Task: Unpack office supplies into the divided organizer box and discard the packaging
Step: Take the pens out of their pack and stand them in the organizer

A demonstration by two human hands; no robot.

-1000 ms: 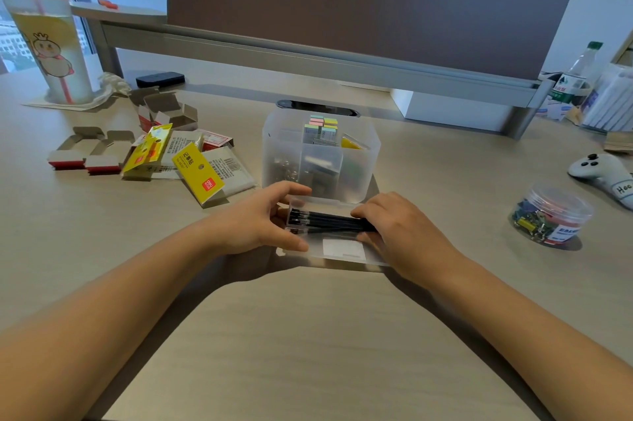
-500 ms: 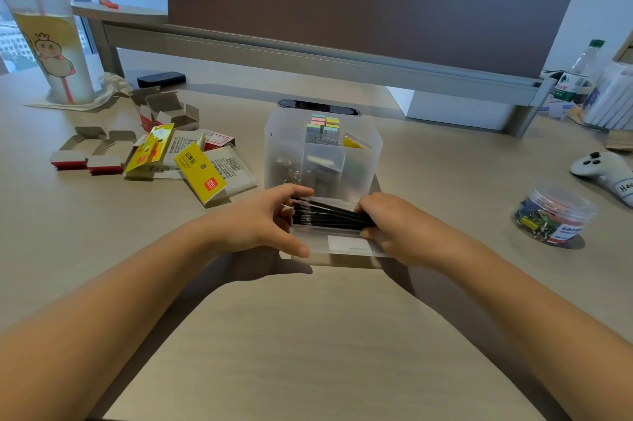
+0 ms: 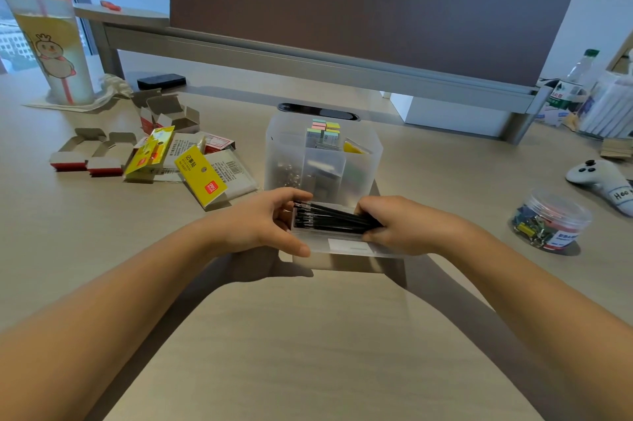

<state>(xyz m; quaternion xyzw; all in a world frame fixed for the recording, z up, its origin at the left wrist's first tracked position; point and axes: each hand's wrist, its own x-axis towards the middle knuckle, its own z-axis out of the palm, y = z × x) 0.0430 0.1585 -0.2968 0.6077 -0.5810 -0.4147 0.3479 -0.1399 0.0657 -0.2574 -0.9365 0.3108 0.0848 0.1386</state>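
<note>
Black pen refills (image 3: 334,219), a whole bundle, sit in my right hand (image 3: 399,227), fingers curled round their right end. My left hand (image 3: 265,220) grips the left end of the clear case (image 3: 342,244) they lie in, thumb along its front edge. Both hover just in front of the frosted organizer box (image 3: 323,160) at mid-desk, which holds pastel sticky notes (image 3: 324,128) in a back compartment and metal clips in the left one. Off toward the left edge of the desk (image 3: 308,335) I see torn yellow packaging (image 3: 200,175) and flattened cartons. A round tub of coloured clips (image 3: 549,225) stands near the right edge.
</note>
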